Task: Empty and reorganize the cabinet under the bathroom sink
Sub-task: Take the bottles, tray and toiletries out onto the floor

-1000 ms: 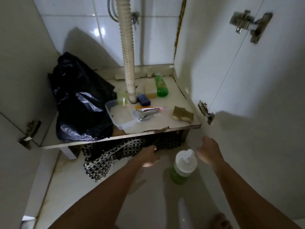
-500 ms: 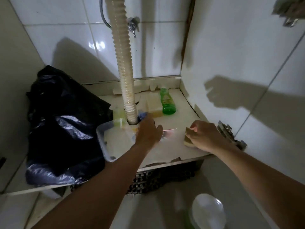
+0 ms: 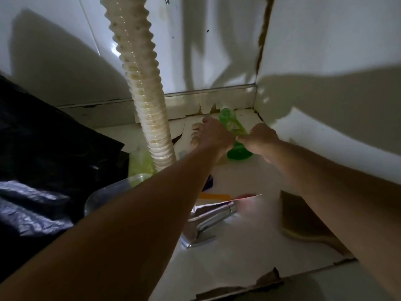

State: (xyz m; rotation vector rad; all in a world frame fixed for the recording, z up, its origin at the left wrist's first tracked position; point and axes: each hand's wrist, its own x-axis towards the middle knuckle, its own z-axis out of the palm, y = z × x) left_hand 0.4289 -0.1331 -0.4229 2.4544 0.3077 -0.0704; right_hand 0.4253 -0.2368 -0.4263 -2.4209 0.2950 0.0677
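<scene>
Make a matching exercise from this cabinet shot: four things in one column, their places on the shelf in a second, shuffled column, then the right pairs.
Things:
1. green bottle
2. black plastic bag
3. chrome faucet
4. sponge

Places:
A. far left of the shelf
B. front right, partly under the right forearm
C. lying at the back right, between the two hands
D. front middle, just right of the left forearm

Pairs: 1-C, 2-A, 3-D, 4-B
</scene>
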